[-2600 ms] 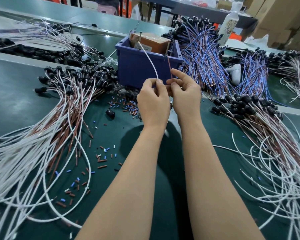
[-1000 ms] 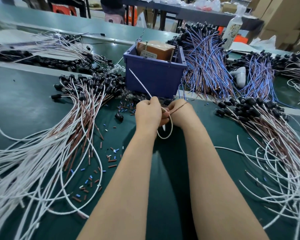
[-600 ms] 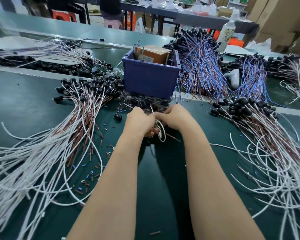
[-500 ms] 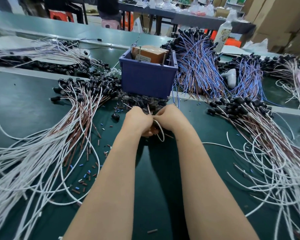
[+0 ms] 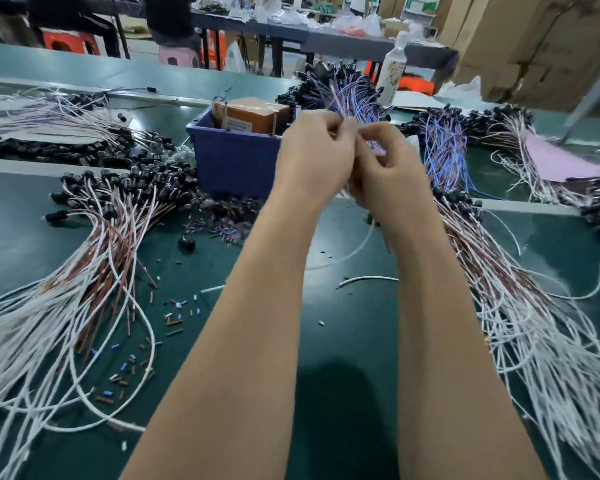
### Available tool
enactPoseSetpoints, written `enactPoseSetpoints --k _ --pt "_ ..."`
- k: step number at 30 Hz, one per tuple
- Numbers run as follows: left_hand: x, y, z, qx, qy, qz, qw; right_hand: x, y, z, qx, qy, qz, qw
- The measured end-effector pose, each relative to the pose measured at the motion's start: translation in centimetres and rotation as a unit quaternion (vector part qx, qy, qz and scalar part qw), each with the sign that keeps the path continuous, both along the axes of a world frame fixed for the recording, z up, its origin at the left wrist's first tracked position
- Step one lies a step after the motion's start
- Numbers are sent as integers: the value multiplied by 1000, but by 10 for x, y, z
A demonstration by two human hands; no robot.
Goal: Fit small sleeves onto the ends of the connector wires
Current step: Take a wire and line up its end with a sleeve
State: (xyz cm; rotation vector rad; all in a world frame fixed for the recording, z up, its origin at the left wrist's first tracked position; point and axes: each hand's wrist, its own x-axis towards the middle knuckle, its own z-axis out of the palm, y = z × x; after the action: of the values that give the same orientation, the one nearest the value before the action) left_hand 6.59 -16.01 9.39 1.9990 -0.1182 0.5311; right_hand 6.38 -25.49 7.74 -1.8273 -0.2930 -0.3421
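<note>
Since half a second ago, both hands have risen off the mat and now sit in front of the blue plastic bin [image 5: 229,164]. I note the left hand [image 5: 312,161] and right hand [image 5: 392,178] meeting fingertip to fingertip, each pinching the end of a thin white wire [image 5: 364,244] that loops down below the right wrist. Blur hides whether a sleeve sits between the fingers. Loose sleeves [image 5: 174,320], short brown, blue and white tubes, lie scattered on the green mat [image 5: 343,341]. The printed label on the brown box [image 5: 253,116] inside the bin is unreadable, as is the bottle [image 5: 394,71].
</note>
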Motion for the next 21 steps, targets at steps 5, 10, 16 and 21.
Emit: enactPoseSetpoints --k 5,10,16,21 --pt "1 -59 34 -271 -2 -110 956 -44 -90 42 -163 -34 -177 970" --pt "12 -141 24 -446 133 -168 869 -67 -155 37 -210 3 -321 924" --pt "11 -207 -58 -209 312 -185 908 -31 -186 -56 -287 229 -334 868" --pt "9 -215 -87 -169 325 -178 913 -25 -188 -88 -264 215 -402 850"
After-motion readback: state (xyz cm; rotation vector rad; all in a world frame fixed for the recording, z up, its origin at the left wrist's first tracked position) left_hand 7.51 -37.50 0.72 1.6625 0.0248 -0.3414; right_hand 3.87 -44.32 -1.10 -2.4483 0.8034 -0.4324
